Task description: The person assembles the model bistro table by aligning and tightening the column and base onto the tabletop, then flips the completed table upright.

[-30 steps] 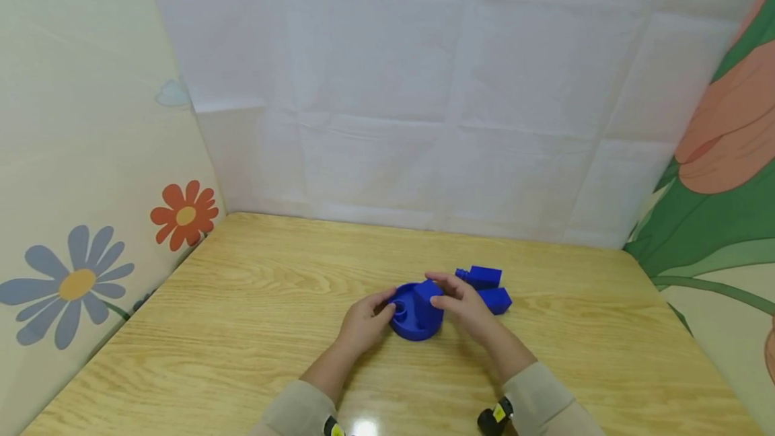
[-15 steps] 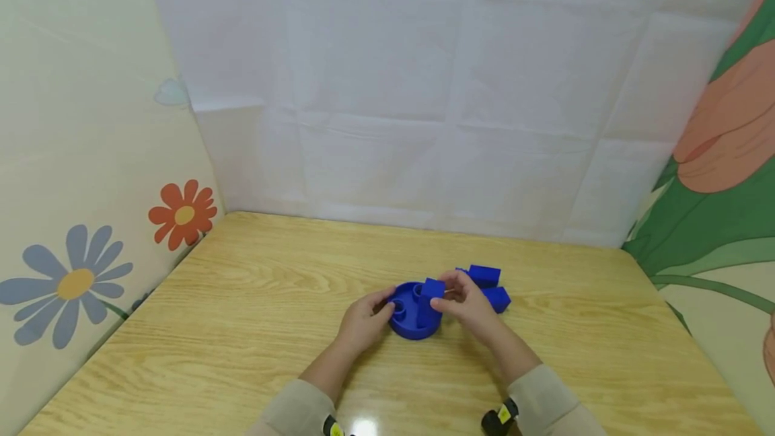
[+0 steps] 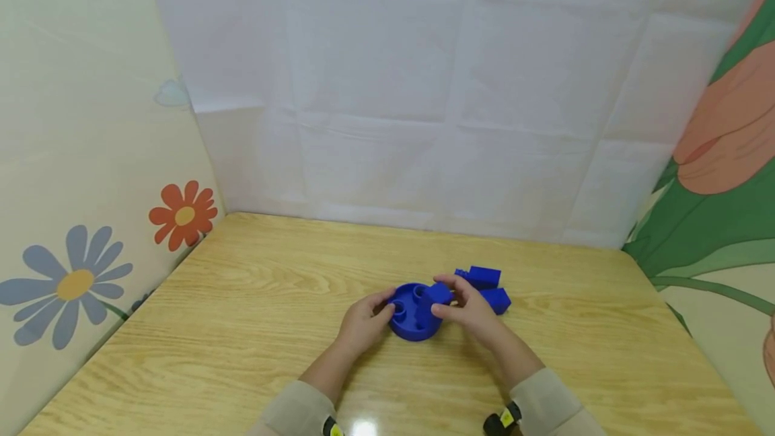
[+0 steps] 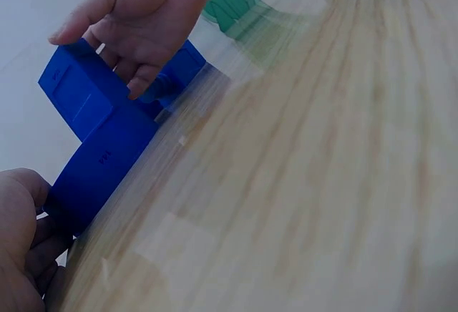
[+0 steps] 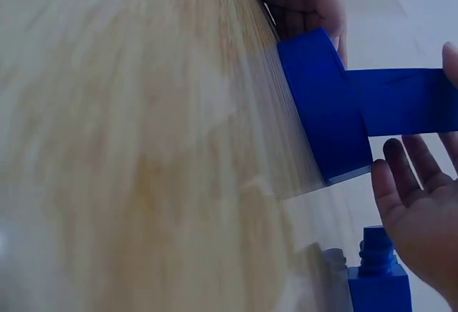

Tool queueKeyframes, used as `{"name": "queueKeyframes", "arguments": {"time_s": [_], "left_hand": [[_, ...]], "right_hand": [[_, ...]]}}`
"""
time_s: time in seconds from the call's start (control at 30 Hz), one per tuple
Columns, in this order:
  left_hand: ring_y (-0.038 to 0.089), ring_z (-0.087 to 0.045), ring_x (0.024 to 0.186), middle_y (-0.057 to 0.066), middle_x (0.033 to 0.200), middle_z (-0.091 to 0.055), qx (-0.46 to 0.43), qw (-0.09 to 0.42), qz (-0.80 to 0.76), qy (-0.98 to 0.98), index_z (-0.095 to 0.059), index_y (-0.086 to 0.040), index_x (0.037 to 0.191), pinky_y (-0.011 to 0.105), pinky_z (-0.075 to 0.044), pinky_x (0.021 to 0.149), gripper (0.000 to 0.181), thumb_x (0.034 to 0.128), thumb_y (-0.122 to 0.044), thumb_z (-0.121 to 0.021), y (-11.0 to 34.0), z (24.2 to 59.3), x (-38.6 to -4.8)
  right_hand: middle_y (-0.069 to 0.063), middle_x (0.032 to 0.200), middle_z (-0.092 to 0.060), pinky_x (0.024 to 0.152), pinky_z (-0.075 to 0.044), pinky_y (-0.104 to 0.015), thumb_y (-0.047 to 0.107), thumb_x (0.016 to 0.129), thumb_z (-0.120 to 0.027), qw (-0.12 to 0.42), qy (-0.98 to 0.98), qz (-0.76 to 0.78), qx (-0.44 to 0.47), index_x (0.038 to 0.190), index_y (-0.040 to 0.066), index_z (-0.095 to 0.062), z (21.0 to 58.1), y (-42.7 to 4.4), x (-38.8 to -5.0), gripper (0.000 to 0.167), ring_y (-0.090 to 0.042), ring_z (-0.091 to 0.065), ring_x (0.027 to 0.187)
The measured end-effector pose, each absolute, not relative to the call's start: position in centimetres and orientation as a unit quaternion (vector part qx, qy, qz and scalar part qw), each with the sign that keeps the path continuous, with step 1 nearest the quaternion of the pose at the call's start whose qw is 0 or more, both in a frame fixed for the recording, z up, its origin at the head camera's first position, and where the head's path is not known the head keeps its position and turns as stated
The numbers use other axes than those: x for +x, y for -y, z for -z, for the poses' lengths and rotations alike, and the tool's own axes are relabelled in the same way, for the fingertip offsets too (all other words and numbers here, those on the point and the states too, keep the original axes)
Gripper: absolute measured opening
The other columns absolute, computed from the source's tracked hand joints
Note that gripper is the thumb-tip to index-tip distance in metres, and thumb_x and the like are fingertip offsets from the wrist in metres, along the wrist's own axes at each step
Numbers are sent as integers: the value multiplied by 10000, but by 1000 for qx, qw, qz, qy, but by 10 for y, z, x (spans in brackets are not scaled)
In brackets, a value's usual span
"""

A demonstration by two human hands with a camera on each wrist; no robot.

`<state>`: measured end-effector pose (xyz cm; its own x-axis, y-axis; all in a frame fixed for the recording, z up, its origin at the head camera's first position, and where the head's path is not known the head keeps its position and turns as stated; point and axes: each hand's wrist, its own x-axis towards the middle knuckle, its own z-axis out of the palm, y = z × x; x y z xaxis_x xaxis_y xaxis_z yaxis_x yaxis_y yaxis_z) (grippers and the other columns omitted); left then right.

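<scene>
– Pinched by its rim, the round blue base sits in the left hand's grip on the desk, thumb over the edge. What about the right?

– Right hand has thumb and index finger closed on either side of a blue square block that stands on the base's right part. How firmly, I can't tell.

– What's different from half a second ago?

– The block's top was nearly upright and narrow to the eye; now it slants outward to the right and shows a different face. The base has barely moved.

– Meaning what?

– I'd judge the block is being turned or worked about at its seat while the left hand steadies the base. Whether it's seated tight, the pictures don't show.

– And the count?

– One base, three blocks: the held one, plus a rear loose block and a front loose block, both just beyond the right hand. I see two unfilled ring sockets, a left socket and a far socket.

– Any threads?

– One threaded end shows clearly in the right wrist view, on a loose block.
</scene>
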<state>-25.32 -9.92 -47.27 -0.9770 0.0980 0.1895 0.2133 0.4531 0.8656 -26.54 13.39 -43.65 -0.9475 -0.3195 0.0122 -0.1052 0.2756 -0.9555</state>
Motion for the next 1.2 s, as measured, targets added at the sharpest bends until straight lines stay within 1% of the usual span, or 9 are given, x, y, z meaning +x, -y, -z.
{"name": "queueKeyframes", "arguments": {"time_s": [0.1,0.2,0.3,0.4,0.53,0.67,0.9,1.0,1.2], "left_hand": [[354,-547,1273,176,1328,-619,-92,55,516,850,-622,-34,1303,490,-441,1060,360,964,-147,-582,99,473,-253],[354,-544,1277,174,1332,-617,-91,52,515,851,-620,-37,1305,490,-439,1062,360,966,-148,-579,99,473,-252],[359,-542,1278,174,1331,-617,-90,52,513,852,-622,-38,1304,494,-437,1063,358,966,-150,-581,99,474,-253],[355,-543,1278,172,1332,-617,-88,51,513,852,-623,-42,1303,490,-435,1067,358,966,-154,-583,99,473,-253],[359,-544,1274,180,1329,-617,-91,52,510,854,-621,-36,1304,492,-438,1062,360,967,-156,-582,99,472,-253],[362,-545,1273,184,1327,-618,-93,54,508,855,-621,-33,1303,492,-436,1062,360,967,-158,-583,99,471,-253],[363,-539,1280,185,1331,-615,-92,53,510,854,-621,-32,1304,494,-429,1069,360,964,-146,-583,99,470,-251],[366,-545,1272,188,1325,-618,-95,55,508,854,-623,-33,1302,497,-436,1061,361,964,-156,-588,99,470,-251],[360,-545,1273,183,1329,-616,-88,51,509,855,-620,-39,1307,492,-433,1067,362,965,-155,-586,99,470,-252]], "right_hand": [[-176,1451,-493,1119,-373,-478,154,904,-703,91,-785,596,-139,1397,48,-485,437,-137,-264,550,-343,-434,1355],[-193,1480,-464,1163,-308,-521,135,917,-680,88,-781,602,-139,1383,29,-494,437,-141,-262,513,-376,-359,1420],[-202,1442,-490,1112,-398,-479,144,934,-654,88,-780,604,-136,1368,14,-505,437,-144,-259,477,-362,-448,1345],[-181,1349,-531,1002,-492,-381,156,950,-622,98,-767,618,-141,1364,-28,-493,436,-148,-256,471,-227,-534,1187],[-173,1317,-550,914,-511,-270,166,949,-621,111,-759,620,-165,1370,-59,-480,436,-151,-254,498,-83,-546,1056],[-220,1374,-537,874,-494,-225,211,931,-664,109,-781,583,-195,1380,-24,-495,437,-153,-255,534,-96,-549,1053],[-228,1418,-505,913,-479,-319,220,905,-707,120,-785,564,-229,1425,1,-457,438,-148,-258,617,-267,-535,1174],[-214,1430,-504,951,-457,-286,210,901,-714,124,-780,567,-235,1434,15,-450,438,-145,-259,626,-244,-530,1206],[-257,1399,-510,894,-474,-213,200,903,-712,116,-770,580,-240,1388,-21,-468,438,-141,-258,586,-119,-543,1135]]}}
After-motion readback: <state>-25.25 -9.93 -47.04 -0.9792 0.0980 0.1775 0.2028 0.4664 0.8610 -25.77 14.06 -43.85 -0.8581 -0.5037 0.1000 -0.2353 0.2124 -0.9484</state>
